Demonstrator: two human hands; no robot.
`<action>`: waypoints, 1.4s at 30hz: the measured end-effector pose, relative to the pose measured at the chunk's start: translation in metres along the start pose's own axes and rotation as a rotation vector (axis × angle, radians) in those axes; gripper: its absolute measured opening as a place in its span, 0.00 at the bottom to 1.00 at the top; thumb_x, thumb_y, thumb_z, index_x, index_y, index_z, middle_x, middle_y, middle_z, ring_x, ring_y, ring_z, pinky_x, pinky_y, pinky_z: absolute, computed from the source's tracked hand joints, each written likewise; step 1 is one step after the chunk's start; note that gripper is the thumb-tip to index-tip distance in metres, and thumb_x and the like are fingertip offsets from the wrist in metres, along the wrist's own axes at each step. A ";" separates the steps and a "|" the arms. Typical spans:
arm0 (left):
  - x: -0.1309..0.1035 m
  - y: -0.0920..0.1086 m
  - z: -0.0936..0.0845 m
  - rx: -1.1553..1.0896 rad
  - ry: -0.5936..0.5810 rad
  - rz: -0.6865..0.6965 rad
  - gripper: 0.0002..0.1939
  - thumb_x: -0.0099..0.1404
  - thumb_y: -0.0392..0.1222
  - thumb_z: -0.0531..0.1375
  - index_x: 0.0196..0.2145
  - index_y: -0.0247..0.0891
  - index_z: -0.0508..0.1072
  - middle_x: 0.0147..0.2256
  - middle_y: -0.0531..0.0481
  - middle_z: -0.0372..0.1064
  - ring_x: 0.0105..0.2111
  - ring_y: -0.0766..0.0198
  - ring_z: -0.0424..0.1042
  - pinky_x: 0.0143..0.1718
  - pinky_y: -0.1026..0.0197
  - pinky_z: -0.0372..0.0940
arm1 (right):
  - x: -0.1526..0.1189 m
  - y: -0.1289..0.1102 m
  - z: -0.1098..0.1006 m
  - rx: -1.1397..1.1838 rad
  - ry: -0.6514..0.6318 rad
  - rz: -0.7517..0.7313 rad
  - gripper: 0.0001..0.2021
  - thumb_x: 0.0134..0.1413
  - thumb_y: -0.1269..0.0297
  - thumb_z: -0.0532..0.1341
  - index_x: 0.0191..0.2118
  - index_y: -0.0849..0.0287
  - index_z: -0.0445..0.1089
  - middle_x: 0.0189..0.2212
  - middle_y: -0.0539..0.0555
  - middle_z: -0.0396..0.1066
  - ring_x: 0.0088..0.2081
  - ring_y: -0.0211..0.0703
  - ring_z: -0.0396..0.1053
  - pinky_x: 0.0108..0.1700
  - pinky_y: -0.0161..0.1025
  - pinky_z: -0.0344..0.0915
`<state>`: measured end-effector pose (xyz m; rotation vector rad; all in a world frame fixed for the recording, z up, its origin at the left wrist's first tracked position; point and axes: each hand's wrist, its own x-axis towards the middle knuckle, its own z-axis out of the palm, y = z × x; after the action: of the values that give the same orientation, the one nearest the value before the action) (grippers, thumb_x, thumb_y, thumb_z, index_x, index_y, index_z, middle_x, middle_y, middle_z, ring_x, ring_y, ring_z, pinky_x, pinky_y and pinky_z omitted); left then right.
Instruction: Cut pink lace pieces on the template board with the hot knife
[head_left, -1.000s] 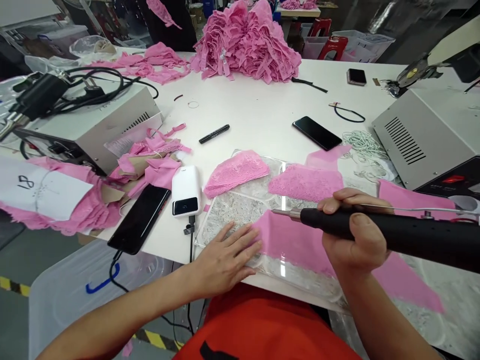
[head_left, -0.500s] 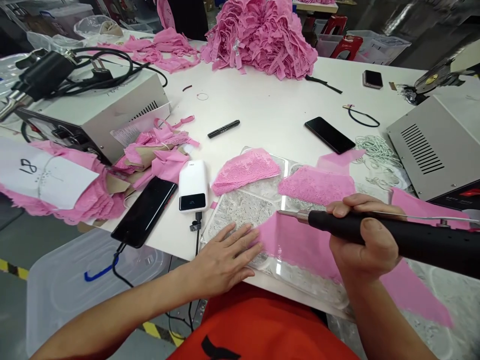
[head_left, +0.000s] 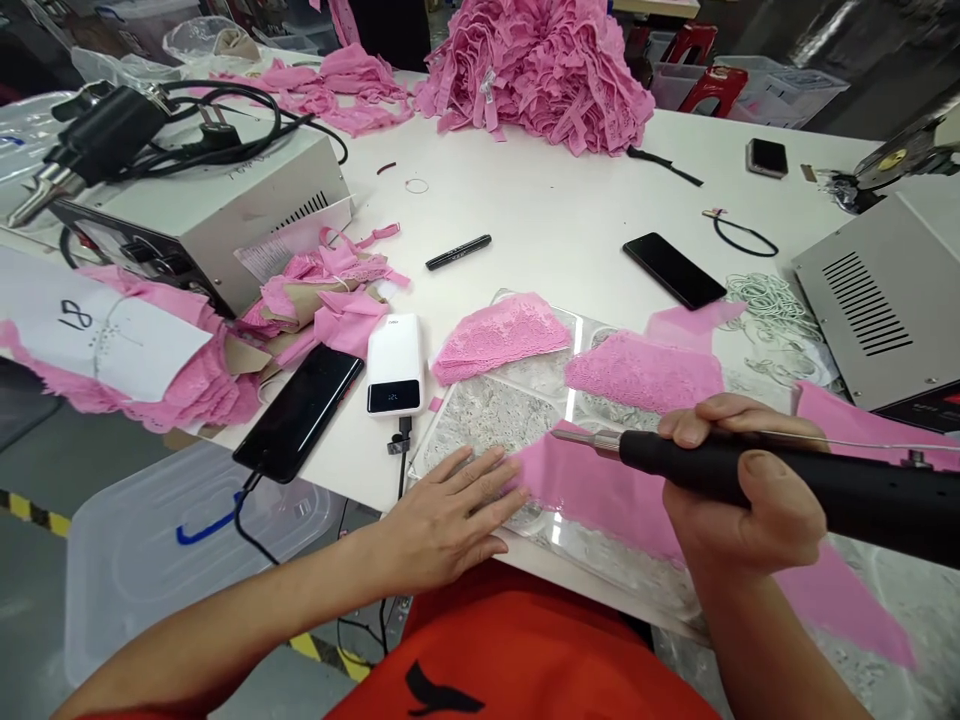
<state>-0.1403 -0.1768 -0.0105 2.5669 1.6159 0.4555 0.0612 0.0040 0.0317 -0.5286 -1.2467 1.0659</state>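
My left hand [head_left: 457,515] lies flat with fingers spread, its fingertips on the left edge of a pink fabric piece [head_left: 600,490]. That piece rests on a clear textured plate [head_left: 480,425]. In my right hand [head_left: 742,490] is a black ultrasonic welding gun [head_left: 847,490], lying sideways with its narrow metal tip pointing left. The tip is over the fabric's upper left part; whether it touches cannot be made out. Behind, a folded pink lace piece [head_left: 502,335] and another pink lace piece [head_left: 645,370] lie on the plate. The fabric's right part is hidden by my right hand.
Grey boxes stand left [head_left: 217,200] and right [head_left: 885,290]. A white power bank [head_left: 394,355], a cabled phone [head_left: 300,415], another phone [head_left: 675,270] and a black marker [head_left: 459,252] lie around. A pink fabric heap [head_left: 540,75] sits at the back.
The view has shifted slightly, moving the table's things a little rightward in the picture. The gun's tip sits slightly higher against the fabric. My left hand stays flat in place.
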 end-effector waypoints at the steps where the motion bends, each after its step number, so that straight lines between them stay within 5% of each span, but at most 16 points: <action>1: -0.001 0.000 0.000 0.001 0.000 -0.003 0.26 0.77 0.47 0.55 0.67 0.35 0.62 0.68 0.39 0.60 0.72 0.48 0.52 0.71 0.44 0.53 | -0.001 0.000 0.001 0.002 -0.011 0.001 0.06 0.42 0.65 0.61 0.30 0.54 0.74 0.30 0.50 0.71 0.23 0.37 0.64 0.27 0.43 0.68; 42: -0.016 0.008 0.004 0.027 0.073 -0.008 0.22 0.78 0.48 0.54 0.64 0.36 0.67 0.66 0.40 0.63 0.69 0.48 0.58 0.68 0.44 0.58 | -0.019 -0.011 0.017 0.056 -0.119 0.098 0.05 0.41 0.67 0.63 0.29 0.56 0.75 0.28 0.50 0.73 0.21 0.39 0.66 0.25 0.46 0.68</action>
<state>-0.1389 -0.1937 -0.0157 2.5910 1.6662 0.5371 0.0502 -0.0209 0.0357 -0.4934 -1.3013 1.2263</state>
